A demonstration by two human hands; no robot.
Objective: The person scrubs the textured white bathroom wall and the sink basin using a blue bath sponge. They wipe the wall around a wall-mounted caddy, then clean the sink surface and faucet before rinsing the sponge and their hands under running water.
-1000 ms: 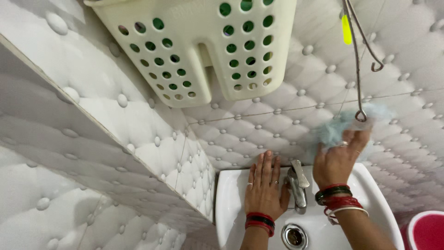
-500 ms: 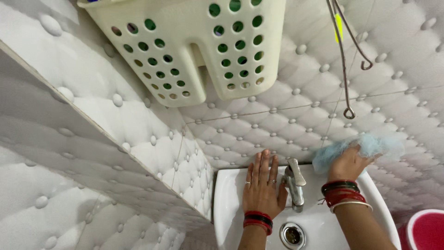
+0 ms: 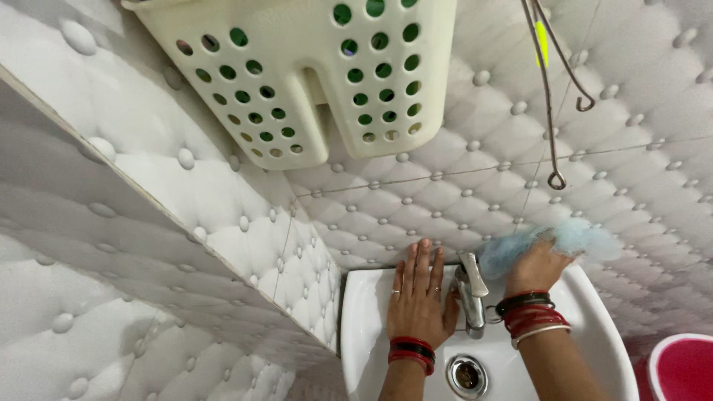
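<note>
Blue cloth [image 3: 549, 241] bunched in right hand [image 3: 533, 269] beside tap [image 3: 470, 293].

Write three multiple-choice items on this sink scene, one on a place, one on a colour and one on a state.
1. Where does the left hand rest?
A. flat on the white basin's back ledge, left of the tap
B. on the perforated cream basket
C. on the red bucket

2. What colour is the scrubber in the right hand?
A. yellow
B. pale blue
C. black

3. How is the right hand's grip?
A. open, palm up, holding nothing
B. closed on the tap lever
C. closed on the scrubber, pressed to the tufted wall tile

Answers:
1 A, the fingers lie spread on the ledge beside the tap.
2 B, the fluffy mass above the knuckles is light blue.
3 C, the fingers bunch the scrubber just above the basin's rim.
</note>
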